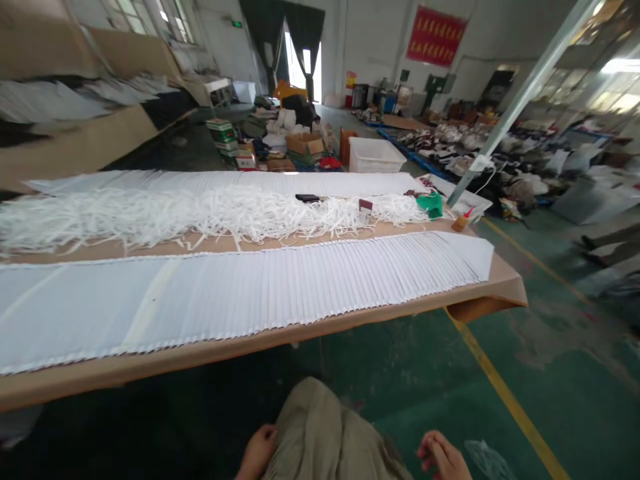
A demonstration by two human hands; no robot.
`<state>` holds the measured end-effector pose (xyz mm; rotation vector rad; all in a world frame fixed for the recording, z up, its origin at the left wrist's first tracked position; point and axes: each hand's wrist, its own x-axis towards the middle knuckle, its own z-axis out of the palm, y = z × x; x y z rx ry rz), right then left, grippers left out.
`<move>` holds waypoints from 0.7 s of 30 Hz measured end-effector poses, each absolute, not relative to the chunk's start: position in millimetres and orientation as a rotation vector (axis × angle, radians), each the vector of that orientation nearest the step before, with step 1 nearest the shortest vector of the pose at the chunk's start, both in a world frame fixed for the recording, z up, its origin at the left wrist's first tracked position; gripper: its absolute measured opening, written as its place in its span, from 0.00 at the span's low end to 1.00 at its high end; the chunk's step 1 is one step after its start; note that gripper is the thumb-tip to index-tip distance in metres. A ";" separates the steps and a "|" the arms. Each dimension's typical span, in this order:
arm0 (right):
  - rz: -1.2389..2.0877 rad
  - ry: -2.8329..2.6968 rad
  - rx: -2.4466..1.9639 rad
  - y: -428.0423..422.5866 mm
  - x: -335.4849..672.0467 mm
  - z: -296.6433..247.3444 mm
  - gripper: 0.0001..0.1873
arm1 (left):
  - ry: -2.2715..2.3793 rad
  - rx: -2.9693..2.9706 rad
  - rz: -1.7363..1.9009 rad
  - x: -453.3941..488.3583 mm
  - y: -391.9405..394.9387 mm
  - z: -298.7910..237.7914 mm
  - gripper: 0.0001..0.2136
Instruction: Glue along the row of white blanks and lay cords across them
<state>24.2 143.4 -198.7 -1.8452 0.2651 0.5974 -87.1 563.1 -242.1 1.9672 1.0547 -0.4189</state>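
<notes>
Hall: a workshop with a green floor (400,363); a red banner (437,35) hangs on the wall beyond the table.
Table: brown-covered table (503,275), running across the view in front of the person.
Near row: overlapping white sheets (320,280), fanned along the table's near side.
Middle: a loose heap of white strips (225,217) along the table's centre, with a black object (307,198) and a dark red block (365,205) on it.
Right end: green cloth (431,205) and a red-tipped bottle (461,221) on the table.
Left hand: hand (260,448) below the table's near edge, beside the khaki clothing (320,433); fingers bent, grip cannot be told.
Right hand: hand (443,457) also below that edge, well apart from the table; fingers half-curled, whether thumb and fingertips meet cannot be told.
</notes>
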 end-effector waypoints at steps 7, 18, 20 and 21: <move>0.611 0.188 -1.881 145.0 106.8 -209.7 0.25 | 0.763 1.775 -0.438 77.6 523.9 -234.9 0.11; 0.424 0.136 -2.165 55.9 390.3 -128.5 0.29 | 0.702 1.698 -0.545 222.9 441.8 -267.6 0.16; 0.372 0.154 -2.194 37.4 444.6 -112.7 0.32 | 0.748 1.675 -0.571 244.4 429.8 -268.7 0.17; 0.343 0.156 -2.192 27.4 472.7 -106.7 0.33 | 0.785 1.642 -0.572 255.1 425.3 -267.6 0.17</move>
